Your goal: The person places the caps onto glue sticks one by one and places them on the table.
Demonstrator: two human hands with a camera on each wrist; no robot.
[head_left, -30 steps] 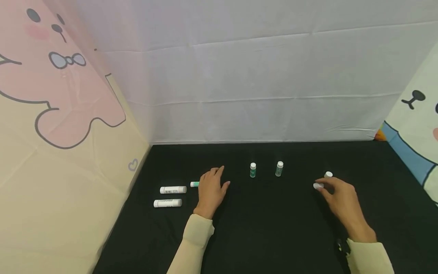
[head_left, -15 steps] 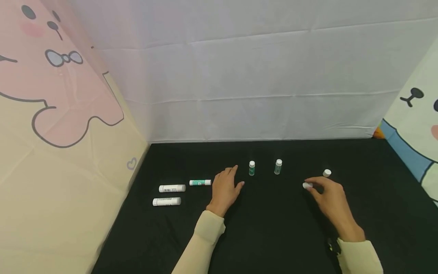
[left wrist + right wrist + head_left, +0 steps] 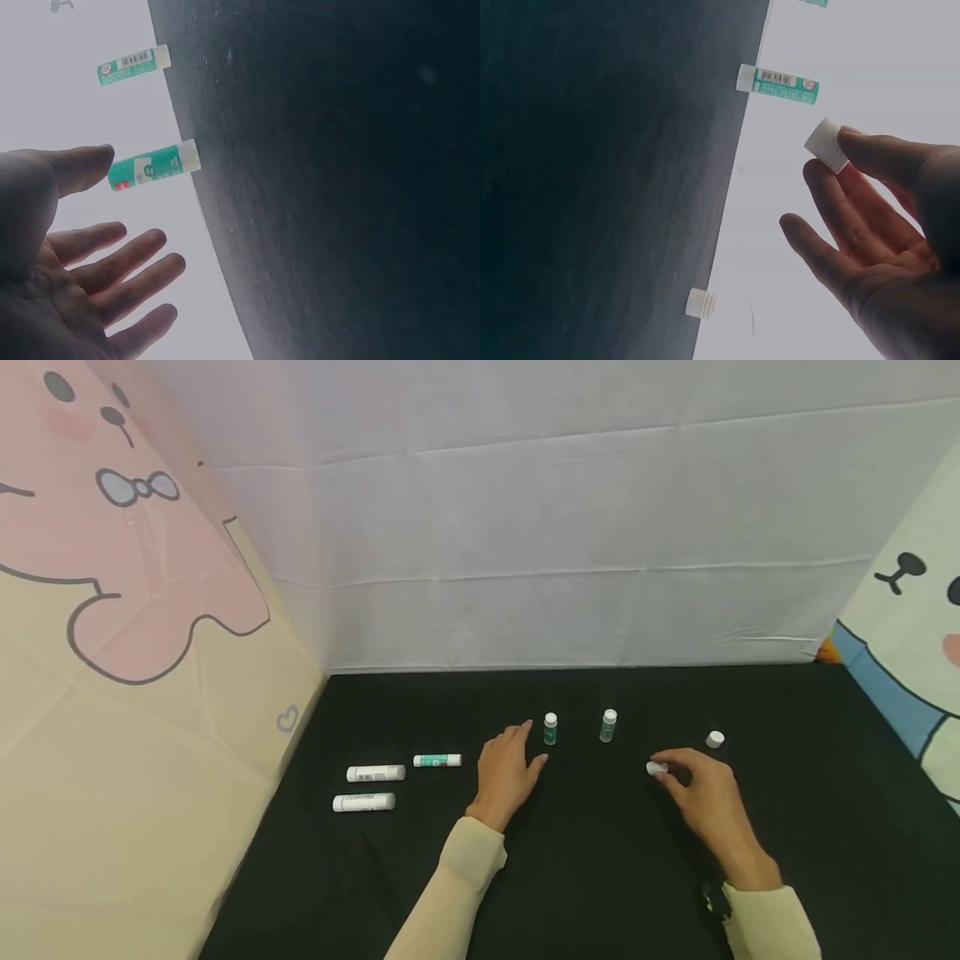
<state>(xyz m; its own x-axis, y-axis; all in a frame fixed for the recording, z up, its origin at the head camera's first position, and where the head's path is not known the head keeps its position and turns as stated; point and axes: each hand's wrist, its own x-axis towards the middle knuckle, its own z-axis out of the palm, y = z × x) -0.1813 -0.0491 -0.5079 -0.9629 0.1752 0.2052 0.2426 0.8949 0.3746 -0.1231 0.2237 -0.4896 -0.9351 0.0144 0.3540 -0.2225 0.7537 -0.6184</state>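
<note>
In the head view my left hand [image 3: 506, 777] reaches toward a small upright green glue stick [image 3: 551, 728] with a white end. Its fingers and thumb are spread, and the left wrist view shows a gap between the thumb and the tube [image 3: 154, 165]. To the right stands a second green glue stick [image 3: 608, 726], also upright. My right hand [image 3: 708, 793] pinches a small white cap [image 3: 827, 145] between thumb and fingers, held above the table. Beyond that hand, another white cap [image 3: 715, 740], with ridges visible in the right wrist view, sits on the table.
On the left of the black table [image 3: 570, 877] lie two larger white tubes [image 3: 376, 773] and a green-and-white glue stick [image 3: 437, 761] on its side. A white cloth [image 3: 510, 527] hangs behind the table, with printed cartoon cloths at both sides.
My left hand has moved right, away from the lying glue stick and closer to the left upright one. My right hand has shifted left with the cap, uncovering the other cap.
</note>
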